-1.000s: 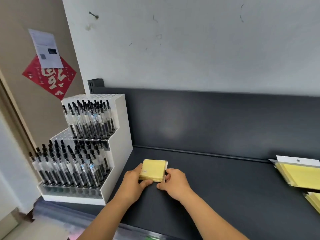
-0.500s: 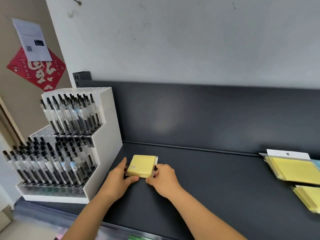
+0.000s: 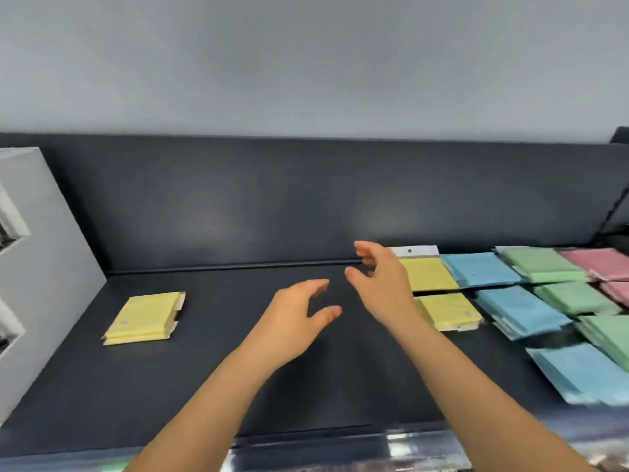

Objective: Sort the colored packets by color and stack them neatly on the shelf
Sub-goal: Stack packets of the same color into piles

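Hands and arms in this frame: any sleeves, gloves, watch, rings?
Both bare. The left hand and right hand wear no gloves, and no rings show. The left forearm and right forearm are uncovered down to the frame's lower edge: no sleeve, watch or band in view. Motion blur could hide small marks.

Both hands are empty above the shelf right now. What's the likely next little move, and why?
Probably the right hand reaches for the yellow packets just beyond it and grips one. Both it and the left hand are open and empty, and those yellows lie apart from the yellow stack at the left.
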`<state>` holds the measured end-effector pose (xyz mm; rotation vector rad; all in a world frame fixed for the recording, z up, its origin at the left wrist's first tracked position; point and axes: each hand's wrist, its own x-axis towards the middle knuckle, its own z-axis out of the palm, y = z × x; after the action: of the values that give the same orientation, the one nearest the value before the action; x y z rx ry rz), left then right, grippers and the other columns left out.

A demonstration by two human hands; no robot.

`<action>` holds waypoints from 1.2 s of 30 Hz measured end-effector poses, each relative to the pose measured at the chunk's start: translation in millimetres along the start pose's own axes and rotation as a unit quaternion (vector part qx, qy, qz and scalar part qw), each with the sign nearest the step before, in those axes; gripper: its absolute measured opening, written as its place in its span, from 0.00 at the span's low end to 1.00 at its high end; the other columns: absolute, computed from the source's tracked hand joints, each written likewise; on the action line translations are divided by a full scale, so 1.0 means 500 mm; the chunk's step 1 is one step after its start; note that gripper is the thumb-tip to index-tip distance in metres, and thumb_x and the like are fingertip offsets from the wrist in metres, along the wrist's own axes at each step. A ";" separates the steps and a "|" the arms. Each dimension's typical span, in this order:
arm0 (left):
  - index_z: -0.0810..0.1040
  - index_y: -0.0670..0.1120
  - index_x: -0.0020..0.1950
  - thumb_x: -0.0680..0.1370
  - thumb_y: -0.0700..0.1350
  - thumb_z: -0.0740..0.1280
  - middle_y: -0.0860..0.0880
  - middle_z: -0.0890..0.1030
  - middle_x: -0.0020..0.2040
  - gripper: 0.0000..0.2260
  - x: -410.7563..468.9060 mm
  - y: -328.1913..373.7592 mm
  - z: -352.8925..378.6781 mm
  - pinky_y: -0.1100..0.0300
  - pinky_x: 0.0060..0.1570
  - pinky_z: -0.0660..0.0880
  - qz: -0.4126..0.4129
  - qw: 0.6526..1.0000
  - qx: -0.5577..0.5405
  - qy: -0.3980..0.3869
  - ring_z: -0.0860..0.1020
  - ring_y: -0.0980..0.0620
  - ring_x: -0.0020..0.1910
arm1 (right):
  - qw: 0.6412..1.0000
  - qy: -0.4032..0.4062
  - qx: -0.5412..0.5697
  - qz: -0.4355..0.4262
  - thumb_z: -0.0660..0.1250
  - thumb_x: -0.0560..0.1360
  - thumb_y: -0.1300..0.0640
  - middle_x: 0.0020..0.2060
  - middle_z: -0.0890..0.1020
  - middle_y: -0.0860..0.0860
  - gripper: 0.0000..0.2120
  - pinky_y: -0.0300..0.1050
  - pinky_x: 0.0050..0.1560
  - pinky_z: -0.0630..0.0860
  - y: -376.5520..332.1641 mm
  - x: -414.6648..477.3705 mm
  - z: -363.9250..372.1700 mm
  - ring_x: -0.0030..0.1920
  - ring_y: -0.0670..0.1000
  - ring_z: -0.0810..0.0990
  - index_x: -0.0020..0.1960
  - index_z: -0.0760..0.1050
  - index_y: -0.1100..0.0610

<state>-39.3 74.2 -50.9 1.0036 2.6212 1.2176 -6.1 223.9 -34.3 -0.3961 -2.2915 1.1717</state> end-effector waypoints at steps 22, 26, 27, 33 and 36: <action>0.72 0.49 0.64 0.74 0.45 0.70 0.50 0.78 0.60 0.19 0.079 0.158 0.267 0.59 0.57 0.73 -0.064 0.997 0.005 -0.046 0.76 0.52 0.57 | 0.971 -0.051 -0.122 0.200 0.67 0.72 0.58 0.58 0.77 0.55 0.24 0.49 0.53 0.75 0.197 -0.030 -0.222 0.56 0.56 0.77 0.66 0.65 0.57; 0.76 0.50 0.62 0.73 0.40 0.69 0.53 0.81 0.56 0.18 0.058 0.134 0.242 0.58 0.57 0.75 -0.063 0.997 -0.033 -0.013 0.78 0.55 0.54 | 0.973 -0.074 0.040 0.215 0.72 0.68 0.65 0.62 0.72 0.56 0.34 0.45 0.51 0.74 0.179 -0.040 -0.200 0.56 0.52 0.73 0.70 0.62 0.56; 0.77 0.51 0.61 0.72 0.39 0.69 0.53 0.81 0.55 0.18 0.051 0.127 0.231 0.58 0.56 0.76 -0.061 0.997 -0.051 0.008 0.79 0.56 0.53 | 0.972 -0.083 0.063 0.210 0.73 0.67 0.66 0.63 0.70 0.55 0.36 0.44 0.51 0.73 0.170 -0.045 -0.188 0.57 0.52 0.72 0.71 0.61 0.56; 0.78 0.48 0.60 0.73 0.36 0.70 0.59 0.81 0.46 0.16 0.002 0.087 0.128 0.64 0.52 0.76 -0.084 0.971 -0.157 0.162 0.79 0.60 0.48 | 0.985 -0.136 0.055 0.095 0.71 0.67 0.68 0.55 0.73 0.50 0.32 0.46 0.54 0.76 0.095 -0.056 -0.091 0.53 0.49 0.72 0.66 0.64 0.51; 0.78 0.47 0.61 0.73 0.37 0.70 0.55 0.81 0.47 0.17 -0.017 0.052 0.075 0.63 0.52 0.77 -0.115 0.959 -0.149 0.213 0.79 0.59 0.47 | 0.985 -0.164 0.040 0.021 0.69 0.68 0.70 0.47 0.73 0.46 0.25 0.43 0.47 0.78 0.064 -0.050 -0.043 0.45 0.45 0.73 0.56 0.66 0.49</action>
<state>-6.6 105.8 -59.4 0.4056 2.6186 1.8618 27.4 244.7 -58.1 -0.2365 -2.5107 1.4367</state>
